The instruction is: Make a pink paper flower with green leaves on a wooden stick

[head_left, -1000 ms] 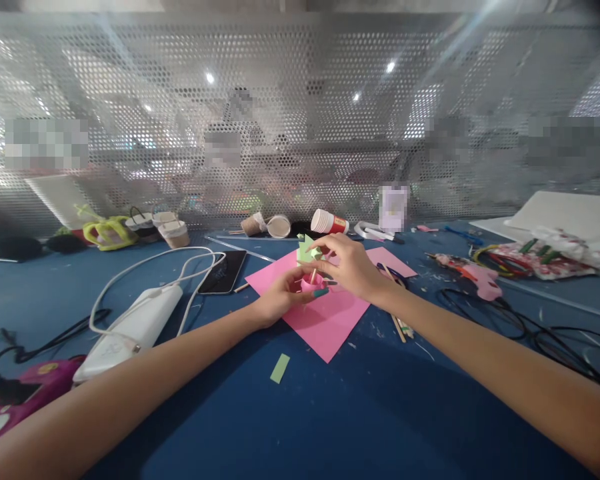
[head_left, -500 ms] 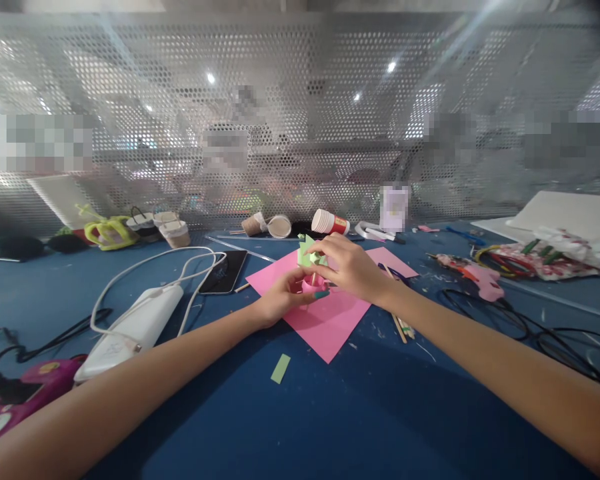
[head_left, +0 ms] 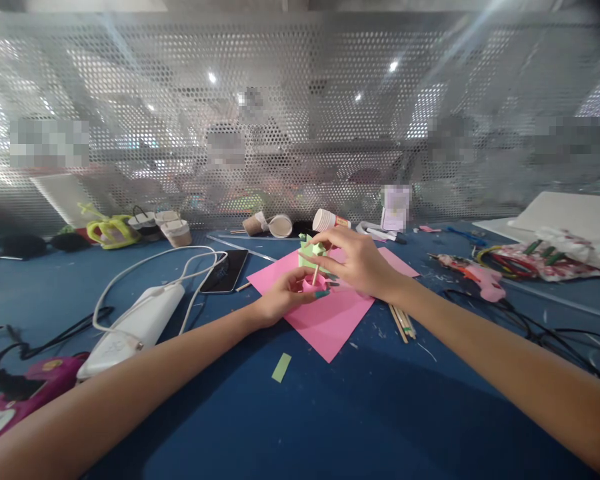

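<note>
My left hand (head_left: 285, 297) is closed around a small pink cup-like piece (head_left: 314, 284), low over the pink paper sheet (head_left: 325, 333). A thin wooden stick (head_left: 316, 275) stands up inside that piece. Just above it, my right hand (head_left: 363, 263) is closed, its fingertips at a small light green folded paper piece (head_left: 319, 249). Whether that piece is joined to the stick is hard to see. Behind the fingers is a light green paper (head_left: 306, 248), partly hidden by my right hand. A green paper strip (head_left: 281, 367) lies on the blue table nearer me.
Left of my hands are a phone (head_left: 225, 272), a white power strip (head_left: 135, 327) and its cable. Several wooden sticks (head_left: 403, 323) lie beside my right forearm. Farther right is a pink glue gun (head_left: 475, 277) with black cords. Paper cups (head_left: 330, 219) line the perforated metal screen (head_left: 300, 147).
My right hand has risen slightly with the folded green piece, and more of the stick shows below it. My left hand stays around the pink piece.
</note>
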A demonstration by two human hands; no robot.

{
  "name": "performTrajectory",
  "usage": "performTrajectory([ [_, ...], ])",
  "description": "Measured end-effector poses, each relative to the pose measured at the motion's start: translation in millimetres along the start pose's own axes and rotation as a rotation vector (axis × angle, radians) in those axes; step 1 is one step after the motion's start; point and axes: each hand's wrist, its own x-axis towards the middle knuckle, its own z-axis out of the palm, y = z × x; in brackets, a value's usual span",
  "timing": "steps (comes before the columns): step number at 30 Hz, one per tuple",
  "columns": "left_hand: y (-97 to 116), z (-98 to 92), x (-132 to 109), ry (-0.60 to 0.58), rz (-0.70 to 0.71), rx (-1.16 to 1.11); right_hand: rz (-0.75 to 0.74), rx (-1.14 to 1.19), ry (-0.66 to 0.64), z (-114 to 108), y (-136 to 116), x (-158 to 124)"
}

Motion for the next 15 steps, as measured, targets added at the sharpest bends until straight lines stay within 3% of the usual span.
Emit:
performTrajectory([
  [8, -0.5, 0.1, 0.3, -0.010, -0.003, -0.058, 0.097, -0.038, 0.339, -9.2, -2.1, 6.2],
  [15, -3.6, -1.3, 1.3, 0.003, 0.030, -0.072, 0.131, -0.077, 0.400, -10.9, -1.6, 5.5],
])
